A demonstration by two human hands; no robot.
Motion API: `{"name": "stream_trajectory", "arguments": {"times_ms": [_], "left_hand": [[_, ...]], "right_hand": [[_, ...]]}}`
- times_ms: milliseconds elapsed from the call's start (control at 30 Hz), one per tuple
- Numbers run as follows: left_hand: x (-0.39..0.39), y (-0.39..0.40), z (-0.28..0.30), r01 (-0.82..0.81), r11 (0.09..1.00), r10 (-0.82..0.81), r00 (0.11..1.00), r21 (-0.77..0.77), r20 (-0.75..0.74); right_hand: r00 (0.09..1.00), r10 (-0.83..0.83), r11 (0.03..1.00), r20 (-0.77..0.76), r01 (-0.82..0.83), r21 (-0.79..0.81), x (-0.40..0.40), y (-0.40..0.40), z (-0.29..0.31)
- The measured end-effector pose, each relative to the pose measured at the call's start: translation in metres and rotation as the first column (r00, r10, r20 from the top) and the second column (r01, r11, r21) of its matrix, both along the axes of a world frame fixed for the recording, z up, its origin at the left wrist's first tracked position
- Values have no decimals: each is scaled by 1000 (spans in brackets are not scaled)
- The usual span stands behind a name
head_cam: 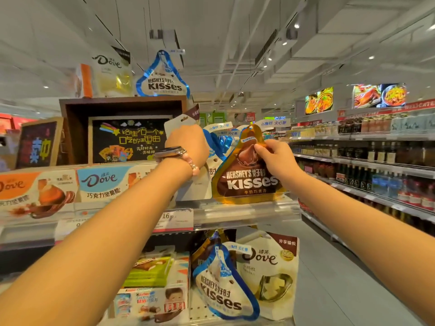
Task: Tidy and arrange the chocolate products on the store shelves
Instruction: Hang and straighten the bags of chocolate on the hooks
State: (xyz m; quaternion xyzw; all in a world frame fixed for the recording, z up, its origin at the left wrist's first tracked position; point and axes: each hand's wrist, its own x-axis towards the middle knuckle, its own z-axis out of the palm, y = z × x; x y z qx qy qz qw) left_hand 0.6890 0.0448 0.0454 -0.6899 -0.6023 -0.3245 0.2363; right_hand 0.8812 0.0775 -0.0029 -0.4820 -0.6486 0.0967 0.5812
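Note:
A brown-and-gold Hershey's Kisses bag point(247, 180) stands upright at the right end of the upper shelf point(247, 214). My right hand point(274, 154) pinches its upper right edge. My left hand point(187, 143), with a watch and bead bracelet on the wrist, reaches behind it and grips the tops of white and blue bags point(217, 142) in the same row. Dove boxes point(101, 182) line the shelf to the left. On the shelf below stand a blue-and-white Kisses bag point(223, 285) and a white Dove pouch point(270, 271).
Another blue Kisses bag point(162, 78) and a Dove pouch point(113, 76) stand on top of a brown display box with a chalkboard sign point(127, 140). An aisle floor point(329, 267) runs along the right, past shelves of bottles point(376, 165). Kinder boxes point(153, 302) sit at the lower left.

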Motion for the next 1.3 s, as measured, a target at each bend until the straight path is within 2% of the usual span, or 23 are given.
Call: {"name": "stream_trajectory", "arguments": {"times_ms": [100,267,533,633,733,833,933,1000,1167,1300], "left_hand": [[-7,-8,5,12,997,-13,1000,77,17],[-29,-28,17,45,974,-72,991,223,115],[-67,-73,18,272,856,-361,923,439,134],[-81,-90,9,324,838,-423,894,439,147],[-97,-100,-6,382,861,-458,870,334,184],[-114,-111,-30,510,836,-548,763,202,343],[-125,-122,-57,664,728,-630,553,168,545],[-132,-125,-75,728,662,-648,436,179,625],[-148,-124,-122,812,561,-644,307,160,700],[-144,-128,-151,867,496,-611,309,49,729]], "right_hand": [[999,-39,996,-31,41,83,-3,-7,0],[977,-116,964,-180,154,216,-8,-24,3],[979,-155,954,-130,183,237,-18,-68,10],[982,-153,963,-106,173,208,-21,-87,7],[986,-143,971,-89,157,179,-23,-108,1],[987,-145,980,-63,152,126,-27,-129,-11],[982,-187,978,2,186,89,-29,-147,-28],[975,-214,975,55,210,72,-30,-157,-42],[969,-213,977,127,209,40,-34,-173,-80],[980,-139,988,144,147,-50,-40,-176,-104]]}}
